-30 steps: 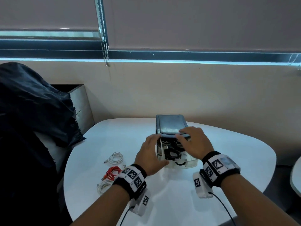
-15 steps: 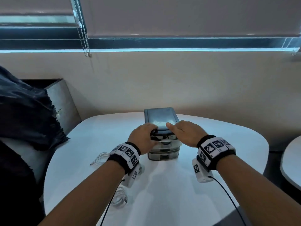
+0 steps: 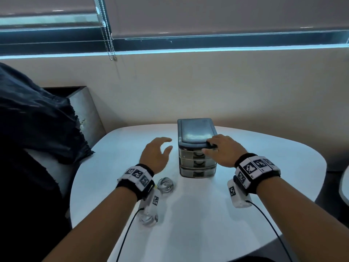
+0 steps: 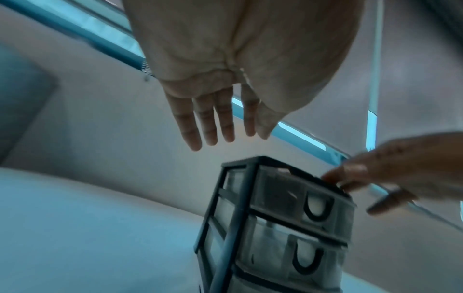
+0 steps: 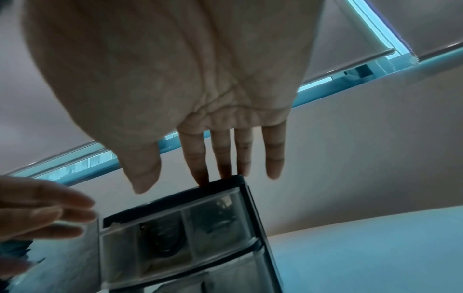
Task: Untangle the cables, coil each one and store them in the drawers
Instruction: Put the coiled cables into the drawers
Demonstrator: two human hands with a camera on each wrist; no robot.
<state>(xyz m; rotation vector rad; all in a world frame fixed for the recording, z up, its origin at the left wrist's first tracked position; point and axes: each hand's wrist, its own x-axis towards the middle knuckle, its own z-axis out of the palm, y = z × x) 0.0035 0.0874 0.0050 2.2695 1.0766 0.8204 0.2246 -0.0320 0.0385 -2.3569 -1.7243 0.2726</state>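
A small drawer unit (image 3: 197,161) with three clear drawers, all pushed in, stands on the white table (image 3: 188,214). A dark coiled cable shows through the top drawer (image 5: 175,237). My right hand (image 3: 221,150) rests with straight fingers on the unit's front top edge (image 5: 220,182). My left hand (image 3: 157,153) hovers open just left of the unit (image 4: 275,218), touching nothing. A coiled grey cable (image 3: 165,184) lies on the table by my left wrist. Another pale coil (image 3: 148,218) lies nearer, partly under the wrist camera.
A dark cloth (image 3: 34,120) is draped over a seat at the left, beside the table edge. The wall and a window blind with a bead chain (image 3: 110,35) stand behind the table. Another table's edge (image 3: 344,182) shows at the far right.
The top drawer, pulled out a second ago, is now pushed in. My left hand has come off the drawer front and moved left, open. My right hand stays on the unit's top.
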